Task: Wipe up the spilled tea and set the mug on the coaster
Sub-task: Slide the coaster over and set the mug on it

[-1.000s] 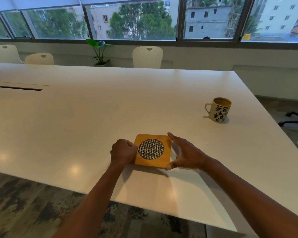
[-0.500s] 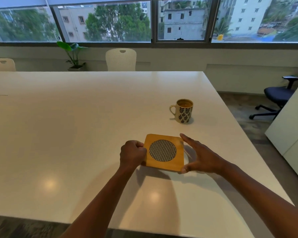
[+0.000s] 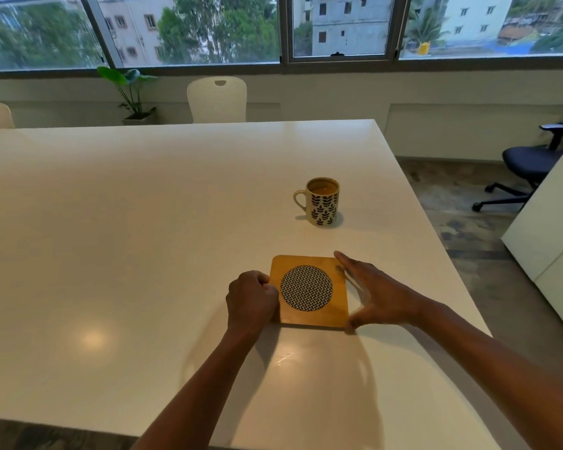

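Two hands: left hand (image 3: 252,298) curled at the coaster's (image 3: 309,290) left edge, grip hidden; right hand (image 3: 376,292) had fingers spread, blurred, along its right edge.
Mug (image 3: 322,201): upright on the table (image 3: 143,238), apart beyond the coaster.
Advice: settle coaster flat, then lift mug level.

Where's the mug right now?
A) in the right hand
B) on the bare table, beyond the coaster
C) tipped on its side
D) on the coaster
B: the mug stands upright on the table, apart from the coaster, which lies nearer the person between the left hand and right hand.
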The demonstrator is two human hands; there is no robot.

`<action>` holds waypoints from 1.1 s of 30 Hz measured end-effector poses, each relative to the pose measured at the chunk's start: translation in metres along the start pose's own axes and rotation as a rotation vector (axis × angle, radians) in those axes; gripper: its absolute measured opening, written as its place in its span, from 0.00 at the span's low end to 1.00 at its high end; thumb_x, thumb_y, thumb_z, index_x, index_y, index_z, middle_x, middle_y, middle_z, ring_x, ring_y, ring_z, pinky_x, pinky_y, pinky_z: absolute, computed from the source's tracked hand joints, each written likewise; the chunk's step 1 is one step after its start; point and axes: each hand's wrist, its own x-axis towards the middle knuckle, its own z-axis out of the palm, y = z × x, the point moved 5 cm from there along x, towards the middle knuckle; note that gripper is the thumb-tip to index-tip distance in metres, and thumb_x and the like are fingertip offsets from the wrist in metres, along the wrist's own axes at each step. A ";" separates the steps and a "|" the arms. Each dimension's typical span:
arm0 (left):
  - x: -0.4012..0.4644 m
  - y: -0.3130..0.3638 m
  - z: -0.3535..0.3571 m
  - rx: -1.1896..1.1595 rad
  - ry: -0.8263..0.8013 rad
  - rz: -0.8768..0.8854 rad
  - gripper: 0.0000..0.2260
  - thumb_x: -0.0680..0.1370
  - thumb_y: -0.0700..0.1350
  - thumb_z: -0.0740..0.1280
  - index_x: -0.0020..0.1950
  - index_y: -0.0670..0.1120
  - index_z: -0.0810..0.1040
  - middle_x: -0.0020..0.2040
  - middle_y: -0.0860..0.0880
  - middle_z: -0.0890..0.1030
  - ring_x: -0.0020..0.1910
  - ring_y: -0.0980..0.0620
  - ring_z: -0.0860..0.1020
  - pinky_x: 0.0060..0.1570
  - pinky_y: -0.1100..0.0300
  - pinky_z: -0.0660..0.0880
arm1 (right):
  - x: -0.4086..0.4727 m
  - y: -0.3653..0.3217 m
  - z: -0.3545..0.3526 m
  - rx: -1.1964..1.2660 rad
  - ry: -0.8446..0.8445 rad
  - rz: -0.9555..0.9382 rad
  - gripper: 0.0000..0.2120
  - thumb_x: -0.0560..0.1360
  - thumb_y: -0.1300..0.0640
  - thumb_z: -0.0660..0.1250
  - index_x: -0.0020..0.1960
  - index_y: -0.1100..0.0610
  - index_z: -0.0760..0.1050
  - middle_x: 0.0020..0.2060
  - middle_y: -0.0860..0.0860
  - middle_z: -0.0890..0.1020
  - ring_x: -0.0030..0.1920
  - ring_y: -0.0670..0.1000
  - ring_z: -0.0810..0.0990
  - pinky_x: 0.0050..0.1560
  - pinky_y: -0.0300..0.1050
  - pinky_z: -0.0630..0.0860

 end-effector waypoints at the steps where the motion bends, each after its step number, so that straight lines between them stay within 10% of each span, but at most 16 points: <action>1: 0.000 0.001 0.001 0.018 0.004 0.002 0.09 0.74 0.41 0.67 0.52 0.44 0.84 0.47 0.48 0.85 0.38 0.55 0.75 0.41 0.62 0.69 | 0.000 0.001 0.001 -0.008 0.003 -0.005 0.66 0.55 0.35 0.81 0.79 0.40 0.40 0.78 0.45 0.54 0.77 0.49 0.54 0.72 0.44 0.56; 14: -0.006 -0.001 0.001 0.089 0.023 0.114 0.09 0.75 0.45 0.70 0.54 0.45 0.84 0.44 0.50 0.84 0.39 0.57 0.78 0.38 0.67 0.70 | -0.001 0.006 0.004 -0.059 -0.066 -0.036 0.64 0.57 0.26 0.73 0.79 0.42 0.38 0.80 0.44 0.47 0.79 0.48 0.43 0.73 0.45 0.47; 24: -0.017 -0.030 -0.010 0.056 -0.319 0.437 0.47 0.62 0.72 0.67 0.76 0.50 0.66 0.68 0.52 0.73 0.66 0.57 0.64 0.60 0.60 0.66 | -0.015 0.002 0.018 -0.097 0.045 -0.008 0.62 0.61 0.27 0.71 0.79 0.48 0.39 0.80 0.51 0.49 0.78 0.48 0.42 0.74 0.46 0.40; 33: -0.005 -0.039 -0.010 0.049 -0.342 0.432 0.46 0.62 0.71 0.69 0.76 0.53 0.66 0.69 0.52 0.71 0.68 0.59 0.60 0.57 0.62 0.65 | -0.015 -0.001 0.030 -0.167 0.048 -0.007 0.57 0.65 0.23 0.61 0.79 0.49 0.37 0.80 0.48 0.44 0.78 0.46 0.38 0.78 0.51 0.37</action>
